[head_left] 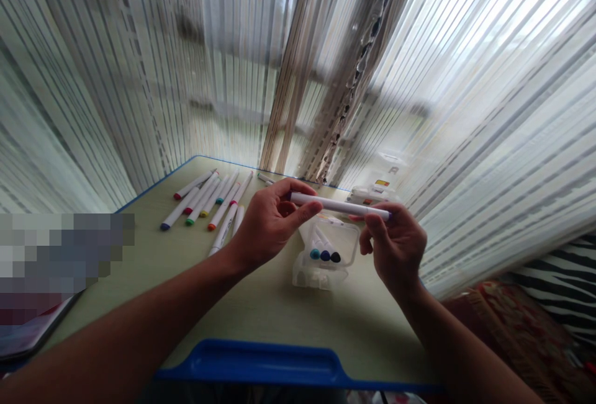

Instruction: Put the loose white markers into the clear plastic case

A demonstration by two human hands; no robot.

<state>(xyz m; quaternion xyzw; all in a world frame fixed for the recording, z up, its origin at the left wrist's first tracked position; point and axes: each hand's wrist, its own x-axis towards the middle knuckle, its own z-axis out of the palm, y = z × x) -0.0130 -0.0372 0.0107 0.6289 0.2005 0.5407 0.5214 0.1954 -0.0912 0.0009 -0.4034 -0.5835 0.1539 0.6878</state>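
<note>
White marker pen (342,206), a long cylindrical plastic barrel, lies level in the air between both hands, just above a clear plastic case (348,234) on the pale green worktop (279,305). The left hand (272,224) pinches 1 end between thumb and fingertips, where a dark cap seems to sit. The right hand (395,246) grasps the other end from below, its fingers curled around the barrel. Gripping both ends this way holds the pen steady and keeps its barrel in the person's view.

The case lies open towards the person, so the 3 capped markers (325,255) inside show their teal, blue and black ends. A row of loose white markers with coloured caps (205,202) lies spread side by side on the worktop to the left, well apart from the case, each colour easy to read. A raised blue plastic rim (270,360) edges the worktop's near side. Striped sheer curtains (465,112) hang behind.
</note>
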